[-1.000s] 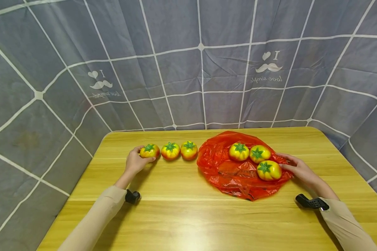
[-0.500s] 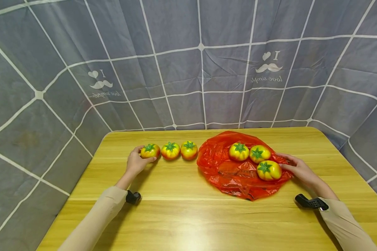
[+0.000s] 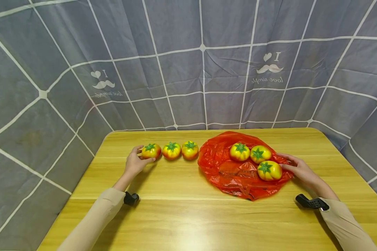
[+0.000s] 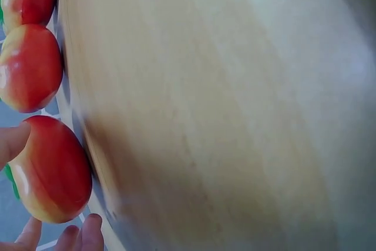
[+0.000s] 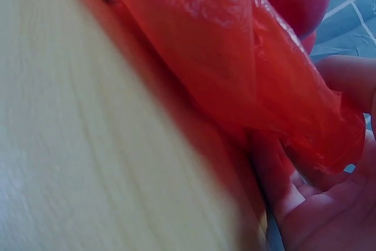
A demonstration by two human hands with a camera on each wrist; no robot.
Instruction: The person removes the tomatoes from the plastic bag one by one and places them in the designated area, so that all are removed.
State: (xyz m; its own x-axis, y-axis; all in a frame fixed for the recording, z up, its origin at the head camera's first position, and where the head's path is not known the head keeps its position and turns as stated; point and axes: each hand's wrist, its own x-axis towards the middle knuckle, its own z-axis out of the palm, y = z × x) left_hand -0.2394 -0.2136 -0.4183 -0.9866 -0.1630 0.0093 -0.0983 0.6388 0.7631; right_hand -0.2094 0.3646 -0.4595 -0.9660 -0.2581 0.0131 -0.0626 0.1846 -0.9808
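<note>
Leftmost tomato [image 3: 151, 151] within the grip of the left hand [image 3: 135, 163], ending a row along the surface [image 3: 182, 209].
It lies right of the palm, widest side to side, thumb in front and fingers curved loosely round its left; how firmly cannot be told. The left hand is nearer; the right hand [image 3: 304, 173] pinches the edge of one red bag [image 3: 212, 157]. Six in all: this one, two row tomatoes [image 3: 171, 151] beside it, three other tomatoes [image 3: 239, 152] on the bag.
</note>
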